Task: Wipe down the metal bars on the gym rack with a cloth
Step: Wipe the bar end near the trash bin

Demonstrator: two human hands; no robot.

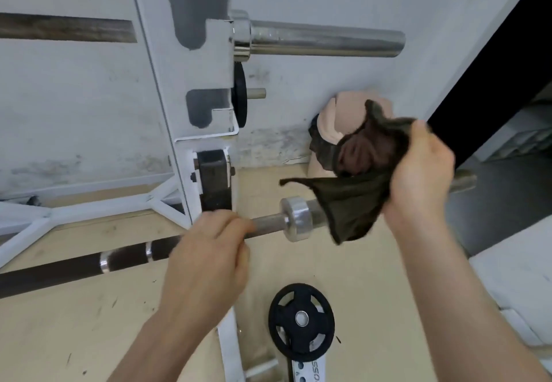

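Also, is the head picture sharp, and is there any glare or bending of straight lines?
Head view: not fully sharp, the right hand and the cloth it grips are smeared by motion, the left hand gripping the lower bar is slightly soft; bright glare sits on the chrome collar and the upper bar; the rack upright leans from wide-angle distortion.

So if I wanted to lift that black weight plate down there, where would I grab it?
Probably at the rim beside one of its cut-out slots, hooking fingers through from above. The weight plate appears to lie face up, so the slots are open, while the smooth round edge alone offers little hold.
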